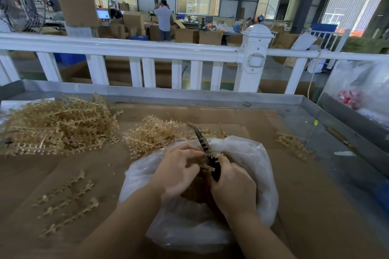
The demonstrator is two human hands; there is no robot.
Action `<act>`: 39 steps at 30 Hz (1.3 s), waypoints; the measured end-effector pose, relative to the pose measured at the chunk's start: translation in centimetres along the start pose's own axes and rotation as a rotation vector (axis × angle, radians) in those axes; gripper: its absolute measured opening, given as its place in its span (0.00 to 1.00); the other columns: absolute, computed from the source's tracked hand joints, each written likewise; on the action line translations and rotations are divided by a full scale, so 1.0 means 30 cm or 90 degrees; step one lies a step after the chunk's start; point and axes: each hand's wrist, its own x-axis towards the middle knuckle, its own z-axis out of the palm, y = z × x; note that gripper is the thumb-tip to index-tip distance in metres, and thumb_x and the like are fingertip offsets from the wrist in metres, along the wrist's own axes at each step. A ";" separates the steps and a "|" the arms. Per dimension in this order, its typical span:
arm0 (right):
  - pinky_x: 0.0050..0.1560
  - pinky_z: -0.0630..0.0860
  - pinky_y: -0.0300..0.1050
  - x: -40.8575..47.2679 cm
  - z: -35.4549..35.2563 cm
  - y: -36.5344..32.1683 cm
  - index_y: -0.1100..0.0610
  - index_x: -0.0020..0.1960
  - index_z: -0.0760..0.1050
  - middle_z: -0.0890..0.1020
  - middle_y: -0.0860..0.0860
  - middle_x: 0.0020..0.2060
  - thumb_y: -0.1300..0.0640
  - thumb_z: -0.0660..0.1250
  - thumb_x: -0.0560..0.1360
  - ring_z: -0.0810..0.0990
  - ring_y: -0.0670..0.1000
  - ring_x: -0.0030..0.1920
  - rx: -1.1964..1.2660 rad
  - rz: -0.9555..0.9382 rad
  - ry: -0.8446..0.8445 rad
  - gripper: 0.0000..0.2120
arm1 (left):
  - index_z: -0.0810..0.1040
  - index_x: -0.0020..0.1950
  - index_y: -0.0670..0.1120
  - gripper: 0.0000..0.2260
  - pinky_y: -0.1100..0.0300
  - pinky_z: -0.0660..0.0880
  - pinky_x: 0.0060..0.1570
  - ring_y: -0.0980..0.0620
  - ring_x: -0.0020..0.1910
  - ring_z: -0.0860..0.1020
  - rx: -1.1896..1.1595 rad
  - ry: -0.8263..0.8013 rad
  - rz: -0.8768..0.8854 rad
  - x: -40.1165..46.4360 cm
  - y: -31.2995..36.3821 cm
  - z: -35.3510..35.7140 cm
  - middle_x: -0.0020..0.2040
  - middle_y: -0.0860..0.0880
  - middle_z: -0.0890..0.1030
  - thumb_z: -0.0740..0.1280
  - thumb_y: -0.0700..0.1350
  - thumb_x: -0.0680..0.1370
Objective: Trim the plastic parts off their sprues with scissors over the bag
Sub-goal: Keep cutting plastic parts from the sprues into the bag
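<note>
Plastic bag (248, 153): lying open on the near cardboard (294, 185).
Left hand (179, 171): pinching a tan sprue (212, 156) over the bag.
Right hand (233, 187): gripping scissors (203, 143), blades seemingly closing on the sprue.
Sprue piles (61, 124): lying far left.

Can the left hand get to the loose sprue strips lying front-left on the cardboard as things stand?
Probably not yet: the way to the loose strips is open cardboard, but the left hand is holding a sprue over the bag.
</note>
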 end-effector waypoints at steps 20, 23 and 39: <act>0.43 0.80 0.50 -0.018 -0.027 -0.002 0.58 0.55 0.79 0.83 0.53 0.41 0.52 0.69 0.74 0.82 0.54 0.42 0.065 -0.033 0.070 0.13 | 0.72 0.59 0.52 0.28 0.54 0.72 0.57 0.50 0.56 0.72 -0.006 0.161 -0.242 -0.028 -0.002 0.022 0.52 0.52 0.75 0.68 0.67 0.67; 0.40 0.80 0.50 -0.020 -0.026 -0.002 0.59 0.52 0.80 0.83 0.52 0.39 0.53 0.69 0.75 0.82 0.53 0.39 0.069 -0.040 0.098 0.11 | 0.66 0.71 0.53 0.38 0.50 0.65 0.66 0.48 0.66 0.66 0.086 0.116 -0.257 -0.021 0.003 0.034 0.65 0.51 0.74 0.63 0.72 0.67; 0.42 0.78 0.43 -0.020 -0.032 -0.007 0.58 0.52 0.80 0.83 0.51 0.39 0.59 0.70 0.73 0.82 0.51 0.41 0.049 -0.042 0.078 0.08 | 0.75 0.51 0.54 0.14 0.53 0.73 0.57 0.50 0.54 0.75 -0.034 0.144 -0.236 -0.006 -0.012 0.044 0.51 0.50 0.78 0.76 0.50 0.69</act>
